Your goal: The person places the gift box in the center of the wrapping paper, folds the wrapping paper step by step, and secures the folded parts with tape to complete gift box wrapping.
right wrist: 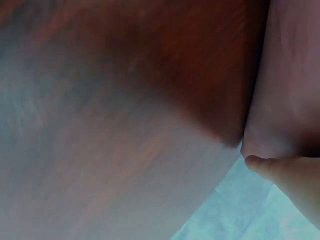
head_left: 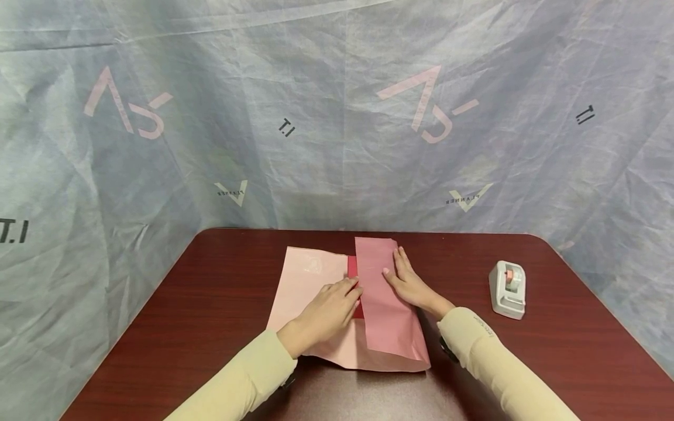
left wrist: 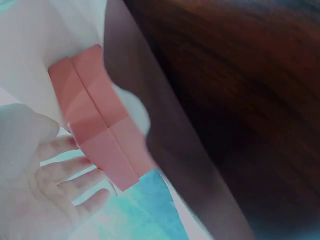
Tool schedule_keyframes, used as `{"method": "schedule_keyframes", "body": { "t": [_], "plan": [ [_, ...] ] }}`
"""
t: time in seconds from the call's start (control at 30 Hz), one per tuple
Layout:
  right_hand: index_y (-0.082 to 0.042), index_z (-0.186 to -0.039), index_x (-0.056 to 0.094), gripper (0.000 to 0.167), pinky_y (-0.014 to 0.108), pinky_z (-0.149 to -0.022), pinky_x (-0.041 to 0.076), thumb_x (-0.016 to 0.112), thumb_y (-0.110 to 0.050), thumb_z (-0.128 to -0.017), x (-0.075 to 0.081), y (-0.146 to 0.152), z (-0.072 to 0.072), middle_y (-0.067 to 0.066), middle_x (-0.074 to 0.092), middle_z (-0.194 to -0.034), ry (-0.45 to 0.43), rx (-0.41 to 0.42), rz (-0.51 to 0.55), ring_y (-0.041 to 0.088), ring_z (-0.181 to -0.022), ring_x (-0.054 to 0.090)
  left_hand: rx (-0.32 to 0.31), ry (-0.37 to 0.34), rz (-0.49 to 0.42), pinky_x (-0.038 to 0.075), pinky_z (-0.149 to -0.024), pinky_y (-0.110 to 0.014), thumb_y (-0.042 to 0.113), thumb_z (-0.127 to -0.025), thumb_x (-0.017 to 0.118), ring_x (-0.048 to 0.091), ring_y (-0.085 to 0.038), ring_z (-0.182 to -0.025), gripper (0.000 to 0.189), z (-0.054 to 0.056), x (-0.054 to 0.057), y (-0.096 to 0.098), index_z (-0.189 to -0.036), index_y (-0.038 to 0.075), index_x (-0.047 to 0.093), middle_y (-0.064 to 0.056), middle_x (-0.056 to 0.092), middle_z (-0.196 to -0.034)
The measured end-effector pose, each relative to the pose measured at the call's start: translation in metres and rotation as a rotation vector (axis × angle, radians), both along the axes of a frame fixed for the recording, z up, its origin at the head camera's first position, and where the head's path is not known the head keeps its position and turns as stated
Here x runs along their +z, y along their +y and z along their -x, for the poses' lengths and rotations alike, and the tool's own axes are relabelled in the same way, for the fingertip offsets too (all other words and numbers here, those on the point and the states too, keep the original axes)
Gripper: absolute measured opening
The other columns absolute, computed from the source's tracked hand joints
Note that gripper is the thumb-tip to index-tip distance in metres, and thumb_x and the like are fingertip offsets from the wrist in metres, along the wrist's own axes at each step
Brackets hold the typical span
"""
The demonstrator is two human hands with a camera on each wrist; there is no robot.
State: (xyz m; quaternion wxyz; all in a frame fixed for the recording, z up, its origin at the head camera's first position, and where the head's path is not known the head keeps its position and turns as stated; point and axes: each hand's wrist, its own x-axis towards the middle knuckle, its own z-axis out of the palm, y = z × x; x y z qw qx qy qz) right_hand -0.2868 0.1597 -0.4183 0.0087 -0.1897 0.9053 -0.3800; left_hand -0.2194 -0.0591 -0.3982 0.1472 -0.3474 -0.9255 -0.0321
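Note:
A sheet of pink wrapping paper point(head_left: 302, 286) lies on the table, its right part folded over as a darker pink flap point(head_left: 389, 316). Partly under this flap is a red box point(head_left: 351, 266), whose lidded side shows in the left wrist view point(left wrist: 95, 115). My left hand point(head_left: 326, 310) lies over the paper, fingertips against the box's side near the flap's edge; its fingers look extended in the left wrist view. On the fold at the right, my right hand point(head_left: 413, 286) rests with extended fingers. Only a small part of that hand shows in the right wrist view.
A white tape dispenser point(head_left: 508, 290) stands on the dark red-brown table point(head_left: 210, 292), right of the paper. Behind and beside the table hangs a grey printed sheet point(head_left: 326, 158).

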Motion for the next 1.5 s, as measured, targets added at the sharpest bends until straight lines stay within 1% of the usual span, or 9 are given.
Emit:
{"method": "schedule_keyframes", "body": {
  "t": [0.1, 0.23, 0.47, 0.73, 0.93, 1.03, 1.13, 1.33, 1.5],
  "plan": [
    [0.010, -0.141, -0.006, 0.071, 0.053, -0.110, 0.008, 0.037, -0.025, -0.098, 0.001, 0.004, -0.006, 0.029, -0.007, -0.149, -0.091, -0.015, 0.039, 0.040, -0.139, -0.002, 0.016, -0.013, 0.004, 0.042, -0.095, -0.041, 0.026, -0.097, 0.041, 0.047, -0.026, -0.124, 0.037, 0.000, 0.000, 0.002, -0.126, 0.007, 0.054, -0.012, 0.049, -0.134],
    [0.005, -0.141, -0.016, 0.078, 0.053, -0.111, 0.007, 0.036, -0.034, -0.098, 0.005, 0.011, -0.028, 0.025, -0.012, -0.150, -0.259, 0.000, 0.097, 0.036, -0.139, -0.004, 0.023, -0.021, 0.009, 0.042, -0.095, -0.042, 0.027, -0.097, 0.040, 0.047, -0.026, -0.124, 0.038, 0.000, 0.000, 0.002, -0.128, 0.007, 0.052, -0.012, 0.048, -0.135],
    [0.004, -0.141, -0.018, 0.089, 0.054, -0.110, 0.003, 0.043, -0.041, -0.095, 0.011, 0.018, -0.064, 0.023, -0.016, -0.150, -0.452, 0.008, 0.217, 0.035, -0.139, -0.010, 0.026, -0.027, 0.022, 0.041, -0.096, -0.042, 0.029, -0.097, 0.040, 0.046, -0.027, -0.125, 0.041, 0.000, 0.001, 0.000, -0.130, 0.007, 0.050, -0.012, 0.047, -0.136],
    [0.007, -0.142, -0.012, 0.089, 0.055, -0.109, 0.003, 0.050, -0.034, -0.093, 0.008, 0.019, -0.080, 0.026, -0.010, -0.150, -0.437, -0.025, 0.268, 0.037, -0.139, -0.007, 0.027, -0.025, 0.030, 0.041, -0.095, -0.042, 0.029, -0.097, 0.041, 0.046, -0.027, -0.125, 0.041, -0.001, 0.001, 0.000, -0.130, 0.006, 0.050, -0.012, 0.047, -0.136],
    [0.006, -0.142, -0.013, 0.093, 0.055, -0.109, 0.002, 0.056, -0.029, -0.090, 0.010, 0.019, -0.091, 0.026, -0.009, -0.150, -0.521, -0.023, 0.312, 0.035, -0.138, -0.005, 0.031, -0.054, 0.044, 0.041, -0.096, -0.042, 0.029, -0.097, 0.040, 0.044, -0.026, -0.127, 0.042, -0.003, 0.003, 0.001, -0.132, 0.006, 0.048, -0.013, 0.044, -0.139],
    [0.009, -0.141, -0.011, 0.090, 0.056, -0.108, -0.001, 0.056, -0.021, -0.090, 0.011, 0.021, -0.097, 0.028, -0.008, -0.149, -0.526, -0.027, 0.308, 0.037, -0.138, -0.008, 0.034, -0.058, 0.043, 0.041, -0.096, -0.042, 0.029, -0.097, 0.039, 0.044, -0.026, -0.127, 0.041, -0.003, 0.003, 0.000, -0.131, 0.007, 0.048, -0.012, 0.044, -0.139],
    [0.012, -0.140, -0.008, 0.085, 0.056, -0.108, 0.001, 0.053, -0.023, -0.092, 0.013, 0.022, -0.102, 0.031, -0.004, -0.148, -0.501, -0.037, 0.265, 0.040, -0.138, -0.006, 0.037, -0.061, 0.043, 0.041, -0.096, -0.041, 0.028, -0.097, 0.039, 0.044, -0.026, -0.127, 0.041, -0.003, 0.003, 0.000, -0.131, 0.007, 0.049, -0.012, 0.044, -0.139],
    [0.011, -0.141, -0.007, 0.086, 0.054, -0.109, 0.008, 0.045, -0.039, -0.094, 0.016, 0.020, -0.100, 0.032, -0.001, -0.148, -0.489, -0.062, 0.257, 0.039, -0.138, -0.001, 0.030, -0.058, 0.041, 0.041, -0.095, -0.041, 0.028, -0.098, 0.039, 0.043, -0.026, -0.127, 0.041, -0.003, 0.003, -0.001, -0.132, 0.007, 0.048, -0.012, 0.044, -0.139],
    [0.009, -0.142, -0.007, 0.085, 0.054, -0.110, 0.010, 0.044, -0.041, -0.094, 0.016, 0.017, -0.093, 0.030, -0.003, -0.149, -0.488, -0.086, 0.296, 0.039, -0.139, -0.002, 0.030, -0.042, 0.045, 0.042, -0.094, -0.040, 0.026, -0.097, 0.040, 0.045, -0.025, -0.126, 0.039, -0.001, 0.002, -0.002, -0.131, 0.008, 0.049, -0.011, 0.045, -0.138]
  ]
}}
